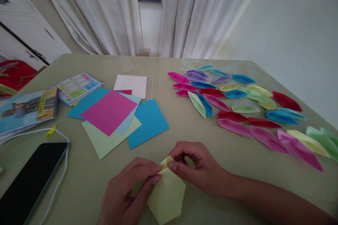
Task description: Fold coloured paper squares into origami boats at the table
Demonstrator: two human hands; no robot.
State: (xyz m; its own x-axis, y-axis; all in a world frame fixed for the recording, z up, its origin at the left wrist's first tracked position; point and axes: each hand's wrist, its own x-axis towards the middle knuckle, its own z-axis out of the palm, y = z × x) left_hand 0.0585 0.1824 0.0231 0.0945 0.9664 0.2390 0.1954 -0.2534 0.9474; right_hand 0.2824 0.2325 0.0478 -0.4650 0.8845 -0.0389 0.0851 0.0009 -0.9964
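Note:
Both my hands pinch one partly folded pale yellow paper [167,195] at the near edge of the table [200,137]. My left hand [126,193] grips its left side with thumb and fingers closed. My right hand [196,167] pinches the paper's top corner, fingers curled. The paper's lower part lies flat on the table between my wrists.
A loose stack of coloured square sheets [113,116] lies ahead to the left, a white sheet [130,85] behind it. Several folded paper boats [237,109] spread across the right side. A black phone [31,179] with a white cable [59,179] and booklets [26,109] sit at the left.

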